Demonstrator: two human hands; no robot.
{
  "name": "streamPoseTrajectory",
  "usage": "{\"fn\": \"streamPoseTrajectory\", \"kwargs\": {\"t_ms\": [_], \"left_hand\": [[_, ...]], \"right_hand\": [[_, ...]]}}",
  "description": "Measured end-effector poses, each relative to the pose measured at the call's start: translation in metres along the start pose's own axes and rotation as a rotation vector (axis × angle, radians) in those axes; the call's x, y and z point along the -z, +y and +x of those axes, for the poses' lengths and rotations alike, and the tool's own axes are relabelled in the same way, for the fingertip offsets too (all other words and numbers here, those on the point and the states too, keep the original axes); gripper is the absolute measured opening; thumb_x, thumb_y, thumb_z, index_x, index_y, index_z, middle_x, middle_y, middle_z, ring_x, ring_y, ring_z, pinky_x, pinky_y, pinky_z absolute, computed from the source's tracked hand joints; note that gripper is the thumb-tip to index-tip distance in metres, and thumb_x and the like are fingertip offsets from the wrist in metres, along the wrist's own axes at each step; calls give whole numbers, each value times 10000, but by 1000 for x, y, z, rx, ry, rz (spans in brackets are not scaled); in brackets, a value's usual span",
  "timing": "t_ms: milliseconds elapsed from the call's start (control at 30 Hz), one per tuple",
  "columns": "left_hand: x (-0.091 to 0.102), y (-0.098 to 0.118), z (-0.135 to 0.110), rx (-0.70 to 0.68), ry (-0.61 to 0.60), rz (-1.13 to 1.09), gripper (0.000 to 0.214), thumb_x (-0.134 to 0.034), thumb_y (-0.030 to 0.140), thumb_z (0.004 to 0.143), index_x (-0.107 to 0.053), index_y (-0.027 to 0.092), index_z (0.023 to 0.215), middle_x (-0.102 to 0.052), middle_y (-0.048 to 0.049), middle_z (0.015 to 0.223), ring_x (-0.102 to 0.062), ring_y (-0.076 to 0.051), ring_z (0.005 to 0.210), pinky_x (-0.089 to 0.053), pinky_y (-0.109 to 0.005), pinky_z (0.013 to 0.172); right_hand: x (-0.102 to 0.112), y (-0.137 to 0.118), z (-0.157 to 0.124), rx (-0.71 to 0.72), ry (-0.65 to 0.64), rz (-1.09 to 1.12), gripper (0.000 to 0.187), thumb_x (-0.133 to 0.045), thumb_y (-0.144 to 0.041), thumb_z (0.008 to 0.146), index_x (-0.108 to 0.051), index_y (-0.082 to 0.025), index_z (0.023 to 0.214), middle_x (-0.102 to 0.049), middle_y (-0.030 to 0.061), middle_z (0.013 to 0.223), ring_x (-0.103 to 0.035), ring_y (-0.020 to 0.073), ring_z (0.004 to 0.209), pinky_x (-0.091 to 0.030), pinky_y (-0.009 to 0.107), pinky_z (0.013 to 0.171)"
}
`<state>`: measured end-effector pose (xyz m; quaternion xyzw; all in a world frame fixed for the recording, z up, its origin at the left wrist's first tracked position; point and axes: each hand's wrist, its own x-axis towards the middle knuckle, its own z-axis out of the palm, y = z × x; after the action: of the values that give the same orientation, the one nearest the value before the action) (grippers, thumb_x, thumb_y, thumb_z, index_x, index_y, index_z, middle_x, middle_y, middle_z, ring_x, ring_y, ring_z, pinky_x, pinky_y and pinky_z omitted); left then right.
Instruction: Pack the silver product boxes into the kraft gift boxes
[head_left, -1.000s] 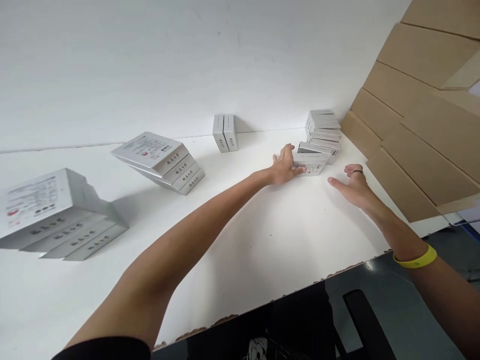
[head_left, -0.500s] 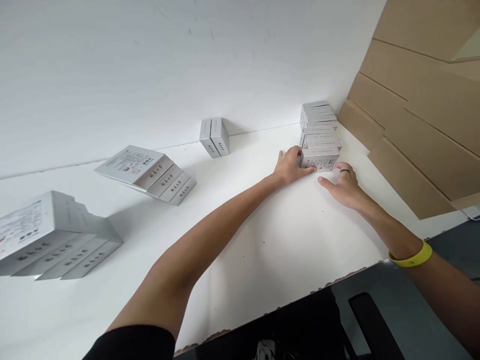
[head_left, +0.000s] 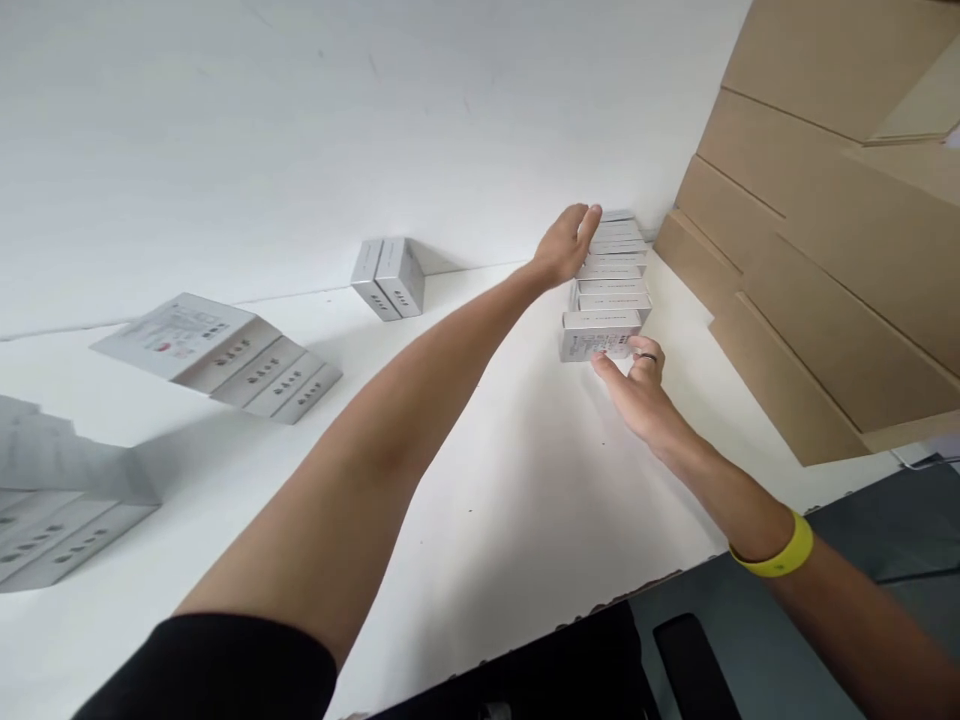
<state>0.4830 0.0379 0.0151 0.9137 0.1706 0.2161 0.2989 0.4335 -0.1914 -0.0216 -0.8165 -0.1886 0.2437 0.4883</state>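
Both hands at a row of silver boxes [head_left: 613, 272], upright on the white surface [head_left: 525, 480]. The left arm extends nearly straight to the row's far left side; the left hand [head_left: 566, 245] points away, its grip loosely spread, thumb a little off the fingers. The right forearm approaches from the near right, wrist in line; the right hand [head_left: 641, 395] is at the row's near end, thumb and bent fingers parted before the front box [head_left: 581, 345]. Contact there cannot be judged. Cardboard sheets [head_left: 825, 270] lie right of the row; paired boxes [head_left: 405, 280], left.
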Motion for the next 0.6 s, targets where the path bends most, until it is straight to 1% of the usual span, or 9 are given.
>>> {"fn": "streamPoseTrajectory", "kwargs": {"t_ms": [33,100,167,233,333,433,500,533,600], "left_hand": [[-1,3,14,-22,-15,36,653,-114,512,1123,-617,194,1391,-608,-163,1479,-503,-309,1471,-353,-446,1248],[-4,6,36,-50,-70,103,635,-207,573,1107,-640,203,1388,-584,-161,1515,-475,-370,1479,-316,-522,1266],[-8,6,51,-48,-149,197,616,-310,614,1079,-611,232,1456,-531,-134,1595,-391,-402,1535,-259,-587,1294],[-13,5,61,-10,-204,279,637,-343,634,1059,-547,262,1534,-498,-112,1638,-297,-396,1590,-209,-623,1319],[-23,3,70,73,-202,322,721,-331,674,1038,-388,295,1648,-438,-91,1688,-222,-389,1629,-195,-652,1333],[-28,5,75,113,-204,340,876,-383,717,999,-248,228,1712,-318,-115,1749,-164,-419,1650,-176,-664,1345],[-29,10,76,104,-219,358,902,-391,723,994,-268,182,1706,-283,-141,1757,-159,-419,1653,-164,-645,1355],[-29,13,75,104,-218,351,891,-402,721,992,-301,182,1695,-285,-144,1755,-173,-415,1649,-162,-632,1360],[-28,21,73,123,-210,304,865,-465,719,972,-355,226,1675,-283,-113,1761,-182,-410,1646,-129,-606,1374]], "right_hand": [[1,0,-1,-5,-4,8,777,-564,-672,815,-327,-257,1429,-180,149,1704,-264,293,1593,-284,465,1318],[5,1,-3,-16,-20,20,763,-546,-691,822,-334,-269,1421,-188,137,1705,-255,298,1594,-277,492,1316],[8,4,-6,-20,-46,33,755,-545,-714,824,-350,-279,1410,-216,132,1696,-260,301,1590,-277,509,1312],[10,6,-9,-16,-77,50,751,-532,-744,839,-358,-289,1411,-236,125,1691,-252,282,1595,-283,495,1309],[11,7,-11,-20,-112,78,770,-510,-774,871,-339,-289,1443,-233,128,1694,-224,255,1609,-279,467,1312],[11,4,-14,-47,-134,114,814,-527,-767,881,-311,-268,1487,-200,140,1708,-211,247,1614,-282,442,1312],[10,1,-17,-70,-143,149,860,-533,-765,880,-286,-255,1527,-188,143,1716,-243,260,1604,-329,441,1291],[10,-1,-18,-81,-145,169,884,-533,-766,878,-275,-250,1548,-194,143,1716,-273,273,1592,-356,449,1277],[7,-4,-21,-100,-141,213,916,-533,-763,872,-267,-245,1579,-225,133,1713,-341,300,1558,-396,472,1253]]}}
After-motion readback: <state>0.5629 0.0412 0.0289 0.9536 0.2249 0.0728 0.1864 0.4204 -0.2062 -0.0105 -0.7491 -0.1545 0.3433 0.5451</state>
